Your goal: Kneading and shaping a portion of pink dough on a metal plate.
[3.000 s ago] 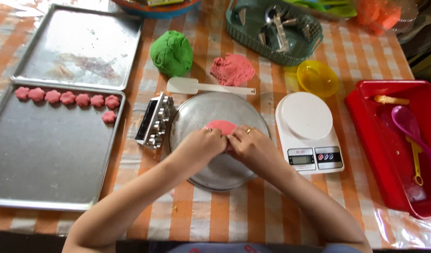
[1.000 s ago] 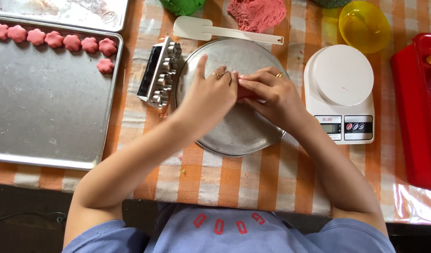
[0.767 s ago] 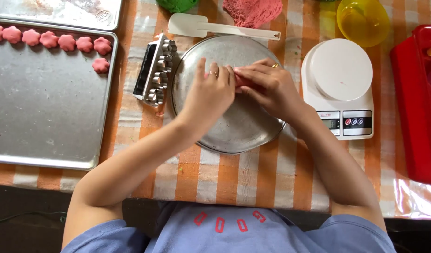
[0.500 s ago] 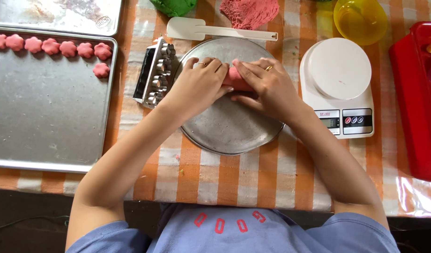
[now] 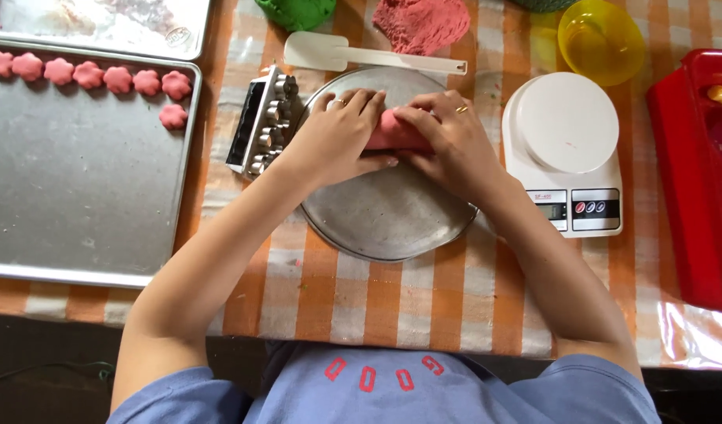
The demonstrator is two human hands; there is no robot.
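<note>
Step in hand: shaping pink dough [image 5: 394, 130] into short roll over round metal plate [image 5: 392, 224] on table. Left hand [image 5: 341, 140] and right hand [image 5: 446, 140] both closed around dough, one per end. Next move calls for even pressure, dough kept over plate.

1. Round plate [image 5: 392, 228] centre of surface [image 5: 424, 298]; both hands over it, dough roll [image 5: 392, 132] between them.
2. Baking tray [image 5: 78, 196] left, flower-shaped pieces [image 5: 86, 74] along its far edge.
3. Cutter set [image 5: 263, 122] between tray and plate.
4. Scale [image 5: 565, 149] right of plate.
5. Spatula [image 5: 361, 55] behind plate.
</note>
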